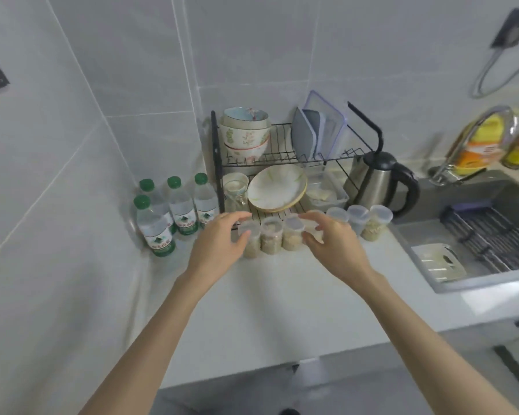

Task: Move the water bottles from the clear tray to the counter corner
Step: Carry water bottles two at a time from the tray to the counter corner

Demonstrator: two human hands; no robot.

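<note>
Head view shows four water bottles (174, 211) with green caps standing upright in the far left corner of the surface (282, 295), where the two tiled walls meet, just beside the black dish rack (282, 157). Three stand in a row against the back wall and one stands in front of them, a tight grouping that keeps the rest of the surface free. No bottle remains in a clear tray that can be identified, so the transfer appears complete. Both hands are spread open and hold nothing. The left hand (219, 244) and the right hand (333, 241) flank a row of small lidded jars (271, 235) of grain standing along the front foot of the rack; the fingers curve toward the jars, and contact at the outer jars cannot be confirmed. This posture suggests the jars are about to be gathered or straightened as a group. A steel kettle (378, 181) stands between the rack and the sink (474, 229).
</note>
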